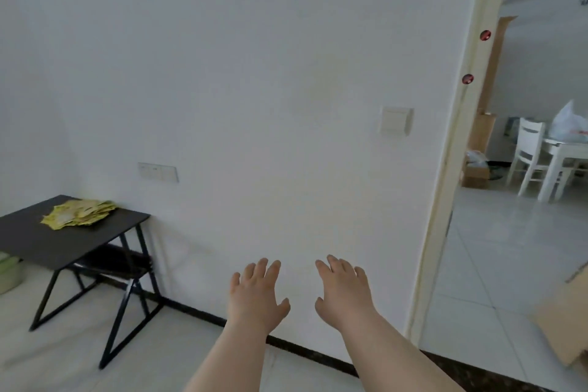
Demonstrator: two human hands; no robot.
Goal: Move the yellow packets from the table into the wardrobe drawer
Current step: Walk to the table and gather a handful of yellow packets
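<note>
At far left, the yellow packets [79,212] lie in a loose heap on the rear of the black folding table [38,242], close to the wall. The left hand [258,296] and right hand [345,294] are held out side by side, fingers spread, gripping nothing, well apart from the heap. The wardrobe drawer is not in view. The step in hand is probably the approach: turn left, step to the table, and gather the slippery heap from both sides.

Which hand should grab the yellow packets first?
Probably the left hand: the pile of flat yellow packets lies on the black table at the left, while the right hand is farther away. Both are empty.
</note>
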